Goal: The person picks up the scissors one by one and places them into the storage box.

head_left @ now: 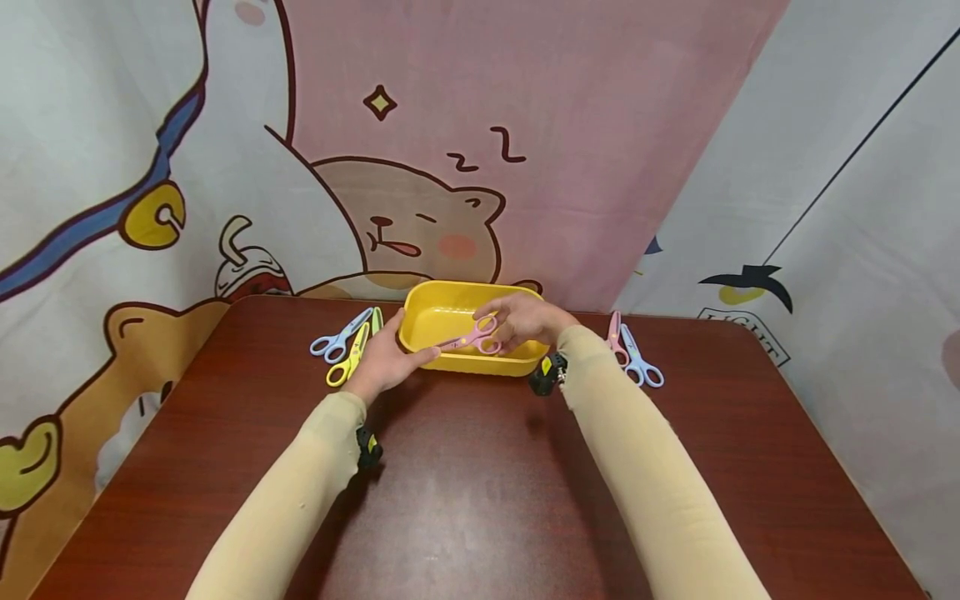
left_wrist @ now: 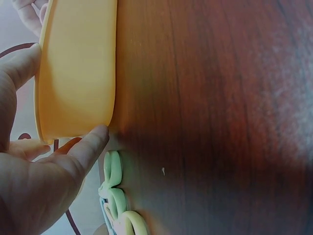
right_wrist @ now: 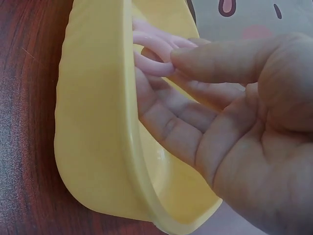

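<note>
Pink scissors [head_left: 472,337] lie level over the yellow plastic basket [head_left: 480,364], their blades pointing left. My right hand [head_left: 521,321] pinches them by the handle loops between thumb and fingers, low at the basket's mouth. In the right wrist view the pink handle [right_wrist: 155,46] shows behind the near rim, with the thumb pressed on one loop. My left hand [head_left: 386,360] grips the basket's left end, thumb over the front rim and fingers along the outer end wall, as the left wrist view shows.
Left of the basket lie blue scissors [head_left: 342,335], yellow scissors [head_left: 350,358] and green scissors [head_left: 377,320], the green partly behind my left hand. Right of it, beyond my right sleeve, are another pink pair [head_left: 615,336] and another blue pair [head_left: 639,360]. A printed curtain hangs behind the table [head_left: 465,483].
</note>
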A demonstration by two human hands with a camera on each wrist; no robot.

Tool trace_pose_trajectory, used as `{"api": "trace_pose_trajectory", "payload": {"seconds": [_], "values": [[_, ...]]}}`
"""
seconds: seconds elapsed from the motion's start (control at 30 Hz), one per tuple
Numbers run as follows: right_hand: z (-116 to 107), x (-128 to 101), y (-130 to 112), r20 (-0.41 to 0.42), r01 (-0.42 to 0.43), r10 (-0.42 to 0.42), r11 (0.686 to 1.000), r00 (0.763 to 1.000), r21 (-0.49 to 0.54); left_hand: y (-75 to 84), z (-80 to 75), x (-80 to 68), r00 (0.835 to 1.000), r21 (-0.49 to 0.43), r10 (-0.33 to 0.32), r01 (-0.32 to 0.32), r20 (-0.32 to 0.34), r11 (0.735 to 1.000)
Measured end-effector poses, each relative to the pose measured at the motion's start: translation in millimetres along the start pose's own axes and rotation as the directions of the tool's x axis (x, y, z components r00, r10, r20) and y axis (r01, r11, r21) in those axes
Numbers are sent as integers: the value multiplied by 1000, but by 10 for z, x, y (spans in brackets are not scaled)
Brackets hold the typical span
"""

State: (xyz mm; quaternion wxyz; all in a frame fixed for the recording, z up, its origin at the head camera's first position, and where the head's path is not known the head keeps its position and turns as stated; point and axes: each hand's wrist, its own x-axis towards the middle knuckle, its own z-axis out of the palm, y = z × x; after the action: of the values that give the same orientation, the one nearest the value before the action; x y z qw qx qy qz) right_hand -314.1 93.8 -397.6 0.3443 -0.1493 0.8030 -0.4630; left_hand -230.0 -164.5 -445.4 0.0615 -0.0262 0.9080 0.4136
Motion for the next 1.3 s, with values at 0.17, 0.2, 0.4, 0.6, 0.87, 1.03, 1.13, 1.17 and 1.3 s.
{"api": "trace_pose_trajectory", "payload": {"seconds": [0.17,0.2,0.4,0.6,0.87,1.03,1.13,1.17,1.3], "values": [[3,-8,-27,13,-17,18,1000,1000,-26,4,-1,3,1000,-3,-6,6,1,1000],[4,-11,-33,15,-21,22,999,1000,-29,6,-2,3,1000,-5,-10,10,1,1000],[11,-23,-61,35,-49,51,997,998,-59,11,-6,-7,1000,0,-12,12,1,1000],[12,-26,-76,29,-96,99,991,995,-90,13,-7,-14,1000,-6,-5,5,-3,1000],[25,-40,-119,20,-144,147,982,989,-123,11,-8,-12,1000,-12,-4,4,-1,1000],[32,-39,-121,20,-159,163,977,986,-141,6,-5,-11,1000,-13,-8,8,3,1000],[37,-51,-129,21,-157,162,977,987,-147,7,-6,-12,1000,-8,-6,7,4,1000],[39,-55,-130,23,-155,160,977,987,-146,8,-6,-13,1000,-7,-6,6,4,1000],[46,-68,-130,24,-141,145,982,989,-122,4,-7,-16,1000,-6,-6,6,7,1000]]}}
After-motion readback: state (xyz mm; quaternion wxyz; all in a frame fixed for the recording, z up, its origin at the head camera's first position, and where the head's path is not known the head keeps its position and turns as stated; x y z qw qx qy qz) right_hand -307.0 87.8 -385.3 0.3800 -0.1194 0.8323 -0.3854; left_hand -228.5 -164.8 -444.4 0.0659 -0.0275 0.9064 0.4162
